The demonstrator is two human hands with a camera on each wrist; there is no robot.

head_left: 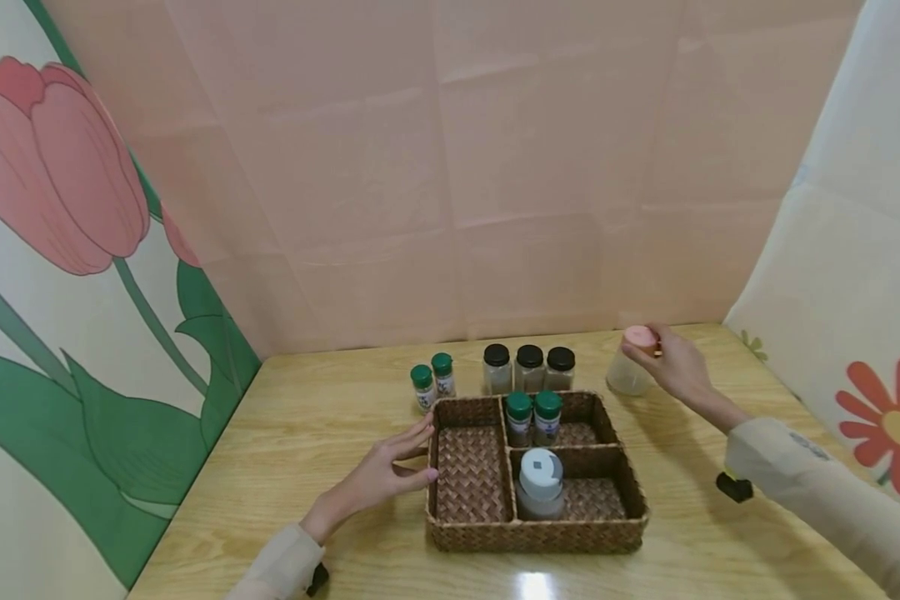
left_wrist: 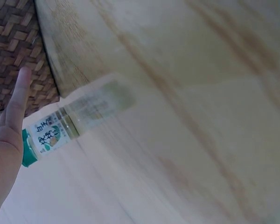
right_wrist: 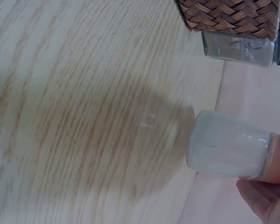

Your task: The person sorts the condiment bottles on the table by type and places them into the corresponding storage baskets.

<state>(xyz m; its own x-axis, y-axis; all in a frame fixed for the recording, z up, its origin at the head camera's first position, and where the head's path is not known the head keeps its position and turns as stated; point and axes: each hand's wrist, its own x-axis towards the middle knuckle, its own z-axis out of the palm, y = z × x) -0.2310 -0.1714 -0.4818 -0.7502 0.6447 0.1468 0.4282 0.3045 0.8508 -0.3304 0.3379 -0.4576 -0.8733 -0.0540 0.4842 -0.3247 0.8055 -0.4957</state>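
Observation:
At the back right, my right hand [head_left: 678, 364] grips the pink lid of a clear jar [head_left: 628, 377]. In the right wrist view the jar [right_wrist: 228, 145] looks frosted, with fingers around its lid. My left hand [head_left: 377, 469] rests its fingertips against the left wall of a woven basket [head_left: 540, 536], fingers mostly straight. The basket has three compartments. Two green-capped spice bottles [head_left: 547, 419] stand in its back right compartment. A jar with a white lid [head_left: 542, 471] stands in the front right one. The long left compartment [head_left: 470, 475] shows its bare woven bottom.
Behind the basket stand three black-capped jars [head_left: 497, 375] in a row. Two more green-capped bottles [head_left: 424, 390] are near its back left corner. The wooden table [head_left: 307, 417] meets a pink cloth backdrop [head_left: 345, 208], with patterned cloths at both sides.

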